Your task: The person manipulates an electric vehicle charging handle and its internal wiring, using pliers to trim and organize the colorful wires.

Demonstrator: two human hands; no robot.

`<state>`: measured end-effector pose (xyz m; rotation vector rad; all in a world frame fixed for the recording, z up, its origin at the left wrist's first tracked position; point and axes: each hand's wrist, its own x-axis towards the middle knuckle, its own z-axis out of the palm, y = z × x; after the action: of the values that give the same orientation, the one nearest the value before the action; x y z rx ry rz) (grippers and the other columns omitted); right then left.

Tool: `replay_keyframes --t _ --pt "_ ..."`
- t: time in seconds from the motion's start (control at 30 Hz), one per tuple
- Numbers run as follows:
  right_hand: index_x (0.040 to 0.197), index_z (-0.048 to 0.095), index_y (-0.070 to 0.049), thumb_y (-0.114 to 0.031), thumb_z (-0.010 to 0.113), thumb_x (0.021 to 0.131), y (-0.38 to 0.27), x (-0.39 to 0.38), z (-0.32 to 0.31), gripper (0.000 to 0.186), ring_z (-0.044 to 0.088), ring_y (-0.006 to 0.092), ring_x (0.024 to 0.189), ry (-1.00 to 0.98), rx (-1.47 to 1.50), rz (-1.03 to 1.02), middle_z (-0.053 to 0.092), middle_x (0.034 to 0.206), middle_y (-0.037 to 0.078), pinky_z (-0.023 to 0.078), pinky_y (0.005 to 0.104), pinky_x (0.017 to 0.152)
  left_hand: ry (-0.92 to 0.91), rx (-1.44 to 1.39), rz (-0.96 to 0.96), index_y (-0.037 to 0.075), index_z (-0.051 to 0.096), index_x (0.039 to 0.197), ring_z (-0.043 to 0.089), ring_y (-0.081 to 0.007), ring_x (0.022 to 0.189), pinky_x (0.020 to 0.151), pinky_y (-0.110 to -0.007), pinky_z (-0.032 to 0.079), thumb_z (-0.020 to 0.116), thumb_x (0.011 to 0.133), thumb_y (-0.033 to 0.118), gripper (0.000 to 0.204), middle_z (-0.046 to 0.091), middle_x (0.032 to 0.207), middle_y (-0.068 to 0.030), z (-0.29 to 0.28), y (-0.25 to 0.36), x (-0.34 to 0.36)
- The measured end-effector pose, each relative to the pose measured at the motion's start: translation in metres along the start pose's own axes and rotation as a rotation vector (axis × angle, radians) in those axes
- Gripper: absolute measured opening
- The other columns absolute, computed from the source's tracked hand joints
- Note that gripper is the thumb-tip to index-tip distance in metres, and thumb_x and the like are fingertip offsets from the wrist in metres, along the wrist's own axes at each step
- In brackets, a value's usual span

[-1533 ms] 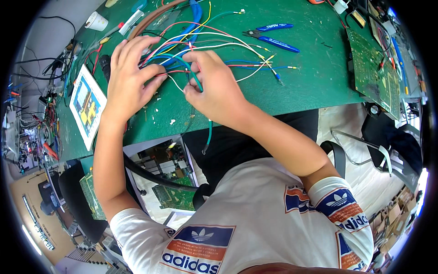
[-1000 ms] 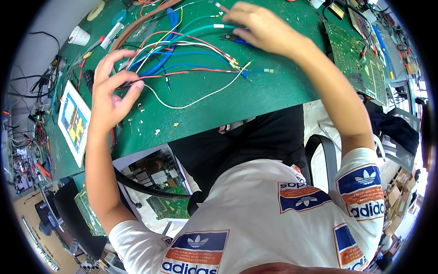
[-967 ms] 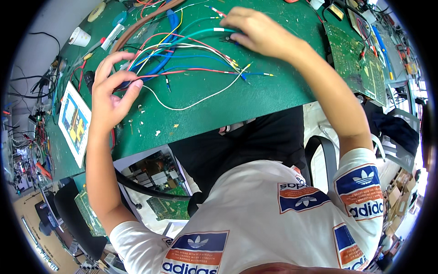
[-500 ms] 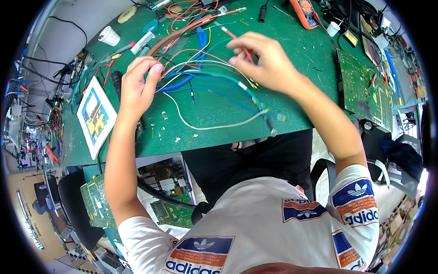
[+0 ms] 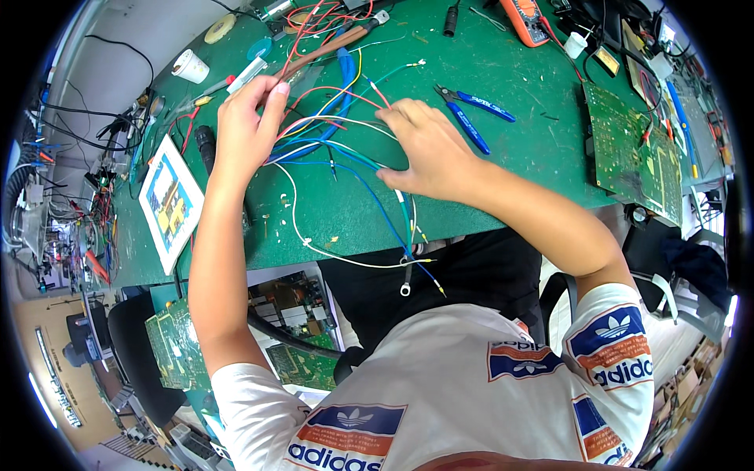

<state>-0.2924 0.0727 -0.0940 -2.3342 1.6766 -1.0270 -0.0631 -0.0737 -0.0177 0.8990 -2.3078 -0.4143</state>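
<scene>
My left hand (image 5: 250,122) is closed at the gathered end of a wire bundle, thumb pressed against the fingers. A red wire and a brown cable (image 5: 334,49) with a ring lug lead away from it. My right hand (image 5: 432,149) hovers over the fanned-out wires, fingers curved and thumb well apart, with no clear grip on any of them. A white wire (image 5: 330,253), a blue wire (image 5: 382,210) and a green cable with a ring lug (image 5: 405,289) hang over the table's near edge. Behind my hands curves a thick blue cable (image 5: 346,74).
Blue-handled cutters (image 5: 476,119) lie open right of my right hand. An orange multimeter (image 5: 525,22) is at the back, and a green circuit board (image 5: 632,157) at the right. A framed picture (image 5: 170,206), a black flashlight (image 5: 205,147) and a paper cup (image 5: 190,67) stand at the left.
My right hand has come down and toward me, away from the red wire it held, and its thumb has spread. The cutters now show. Wire ends have swung nearer, over the table edge.
</scene>
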Motion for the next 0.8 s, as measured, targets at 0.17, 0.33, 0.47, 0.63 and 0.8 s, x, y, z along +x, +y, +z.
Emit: replay_keyframes --t 0.17,0.33,0.47,0.63,0.8 --pt "0.123 0.055 0.005 -0.025 0.079 0.071 -0.006 -0.005 0.003 0.065 0.055 0.0337 0.111 -0.027 -0.013 0.005 0.056 0.114 0.019 0.045 0.0426 0.094 0.016 -0.019 0.057 -0.001 0.067 0.094 0.060 -0.0184 0.061 0.060 -0.031 0.047 0.063 0.097 0.023 0.024 0.064 0.068 -0.0103 0.014 0.005 0.022" --pt "0.123 0.056 0.004 -0.024 0.079 0.071 -0.003 -0.005 0.004 0.064 0.054 0.0347 0.112 -0.023 -0.030 0.051 0.056 0.116 0.018 0.045 0.0430 0.094 0.000 -0.088 -0.001 0.002 0.070 0.098 0.058 -0.0099 0.061 0.058 -0.028 0.045 0.063 0.097 0.026 0.026 0.064 0.066 -0.0045 0.024 0.016 0.047" --pt "0.122 0.057 0.004 -0.024 0.079 0.071 -0.003 -0.004 0.002 0.062 0.055 0.0347 0.110 -0.034 -0.017 0.061 0.057 0.114 0.018 0.045 0.0433 0.094 -0.103 -0.307 -0.047 0.001 0.070 0.105 0.055 -0.0067 0.061 0.056 -0.024 0.042 0.062 0.099 0.027 0.028 0.061 0.067 -0.0001 0.033 0.020 0.067" --pt "0.122 0.057 0.004 -0.024 0.081 0.072 -0.001 -0.003 -0.001 0.062 0.055 0.0355 0.112 -0.030 0.042 0.071 0.058 0.114 0.018 0.044 0.0442 0.096 -0.232 -0.785 -0.181 -0.003 0.065 0.118 0.045 -0.0032 0.055 0.050 -0.019 0.034 0.058 0.102 0.021 0.030 0.056 0.074 0.0033 0.041 0.033 0.081" --pt "0.118 0.060 0.004 -0.024 0.078 0.080 0.013 0.002 -0.013 0.050 0.062 0.0352 0.097 0.111 0.356 0.152 0.062 0.102 0.019 0.050 0.0425 0.085 -0.370 -1.026 -0.283 -0.005 0.061 0.123 0.038 -0.0021 0.051 0.046 -0.018 0.029 0.056 0.103 0.018 0.031 0.053 0.075 0.0028 0.053 0.023 0.080"
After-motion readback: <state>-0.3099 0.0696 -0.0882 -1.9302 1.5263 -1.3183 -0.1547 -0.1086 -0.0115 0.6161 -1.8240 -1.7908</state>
